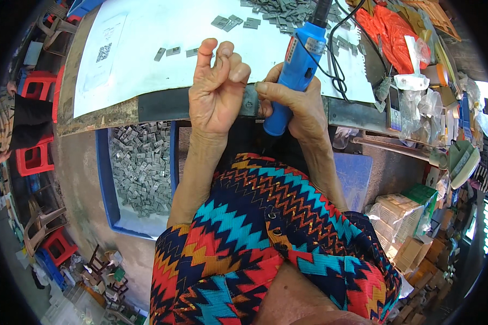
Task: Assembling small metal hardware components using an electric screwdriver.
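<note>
My right hand (303, 103) grips a blue corded power tool (300, 67) with a rounded lower end. The tool's black upper part points away over the table. My left hand (218, 89) is raised at the table's near edge, palm up. Its fingers are half curled with gaps between them, and nothing shows in them. A small grey block-like shape (249, 101) lies between the two hands; whether it is a loose piece or part of the edge I cannot tell. Beyond my left hand are several flat grey pieces (173, 51) on white sheeting, with a larger heap (287, 13) farther back.
A blue-rimmed bin (104, 179) full of grey pieces stands below the table at left. Black cable (339, 81) loops right of the tool. Red plastic (387, 35) and clear bags lie at the right. Red stools (38, 86) and a person's dark clothing (30, 122) are at far left.
</note>
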### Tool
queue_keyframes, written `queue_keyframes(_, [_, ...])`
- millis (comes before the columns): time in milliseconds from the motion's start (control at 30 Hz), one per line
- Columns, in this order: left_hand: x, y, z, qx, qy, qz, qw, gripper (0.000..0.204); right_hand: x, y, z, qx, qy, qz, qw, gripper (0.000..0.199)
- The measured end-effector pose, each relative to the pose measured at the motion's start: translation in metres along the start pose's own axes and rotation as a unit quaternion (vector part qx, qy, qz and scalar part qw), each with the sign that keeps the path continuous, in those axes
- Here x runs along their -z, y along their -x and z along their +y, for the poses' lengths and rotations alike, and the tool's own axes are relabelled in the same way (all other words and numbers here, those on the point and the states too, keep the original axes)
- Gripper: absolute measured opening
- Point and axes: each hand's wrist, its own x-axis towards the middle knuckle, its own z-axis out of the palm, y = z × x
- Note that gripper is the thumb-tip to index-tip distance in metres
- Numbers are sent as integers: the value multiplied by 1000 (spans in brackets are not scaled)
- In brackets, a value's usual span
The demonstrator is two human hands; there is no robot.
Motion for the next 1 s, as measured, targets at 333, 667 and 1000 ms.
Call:
queue_keyframes(333, [-1,0,2,18,4,-29,999,37,2,1,0,-3,-23,-7,1000,17])
queue_keyframes(667, [-3,1,0,12,21,-37,999,39,4,2,3,-14,-42,-11,999,16])
queue_keyframes(1000, [3,3,0,12,-17,-32,999,43,7,2,7,-24,-53,-4,998,18])
